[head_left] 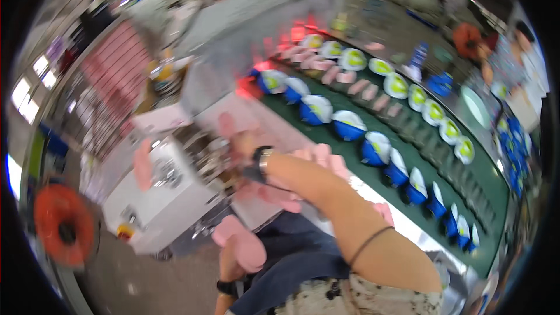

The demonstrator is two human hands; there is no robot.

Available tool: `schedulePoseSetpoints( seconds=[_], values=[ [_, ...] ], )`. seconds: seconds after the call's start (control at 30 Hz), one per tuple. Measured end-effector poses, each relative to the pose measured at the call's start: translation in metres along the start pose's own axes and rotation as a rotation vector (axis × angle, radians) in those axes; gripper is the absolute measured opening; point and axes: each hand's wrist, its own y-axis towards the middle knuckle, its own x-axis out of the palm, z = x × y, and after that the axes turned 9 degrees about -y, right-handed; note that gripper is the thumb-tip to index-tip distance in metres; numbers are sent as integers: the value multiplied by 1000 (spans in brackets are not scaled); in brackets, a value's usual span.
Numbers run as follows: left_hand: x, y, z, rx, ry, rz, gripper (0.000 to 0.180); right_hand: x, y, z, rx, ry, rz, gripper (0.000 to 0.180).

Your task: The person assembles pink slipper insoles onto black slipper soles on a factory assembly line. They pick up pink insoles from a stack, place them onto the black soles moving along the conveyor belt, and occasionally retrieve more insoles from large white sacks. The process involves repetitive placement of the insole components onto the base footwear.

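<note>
At the bottom, my left hand [230, 261] is closed around a pink insole-shaped pad [248, 249], possibly more than one layered together. My right hand [242, 144] reaches across to the metal head [207, 160] of a white machine. Motion blurs its fingers, so what they hold, if anything, is unclear. Just beyond that hand a similar pink pad [226, 123] shows at the pale worktable [256, 115]. More pink pads [280, 197] lie under and beside my right forearm.
A green conveyor [326, 149] on the right carries rows of blue-and-white shoe-like pieces [348, 125], pink pieces and white-and-yellow pieces [396, 86]. Red light glows at the conveyor's far end. A cardboard box [166, 84] stands behind the machine. An orange ring-shaped object [64, 226] is at left; another person [513, 61] is far right.
</note>
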Motion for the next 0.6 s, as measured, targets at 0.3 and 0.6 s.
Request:
schedulePoseSetpoints(
  seconds=[0.3, 0.6],
  values=[
    [43, 43, 2, -479, -601, 161, 40, 40, -154, 242, 906, 536, 773, 24],
    [60, 54, -2, -527, -634, 46, 47, 130, -459, 411, 1563, 563, 912, 33]
  ],
)
